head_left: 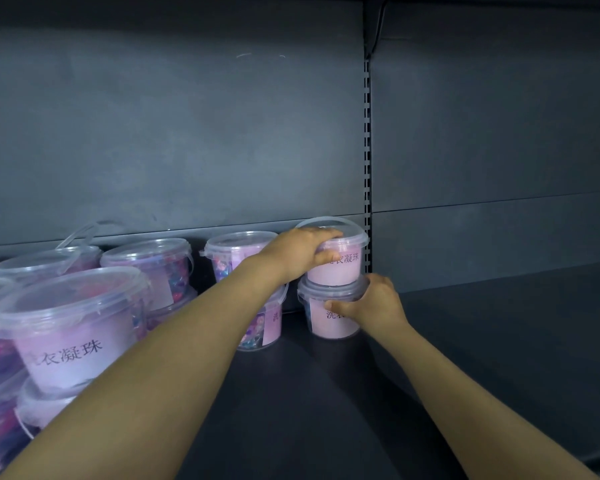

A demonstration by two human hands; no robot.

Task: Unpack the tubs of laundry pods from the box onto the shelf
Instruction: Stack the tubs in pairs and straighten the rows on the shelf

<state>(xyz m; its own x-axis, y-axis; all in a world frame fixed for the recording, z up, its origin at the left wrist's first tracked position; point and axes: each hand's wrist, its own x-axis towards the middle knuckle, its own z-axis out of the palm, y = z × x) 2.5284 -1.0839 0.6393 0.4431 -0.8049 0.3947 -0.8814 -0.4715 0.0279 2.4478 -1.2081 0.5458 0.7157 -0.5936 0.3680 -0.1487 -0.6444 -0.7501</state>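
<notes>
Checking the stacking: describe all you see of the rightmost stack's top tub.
The top tub is round, clear plastic with a lid, a clear handle arched over it and a pink label with dark characters. It stands upright on the lid of the lower tub, beside the slotted upright. The left hand grips its lid and side.
</notes>
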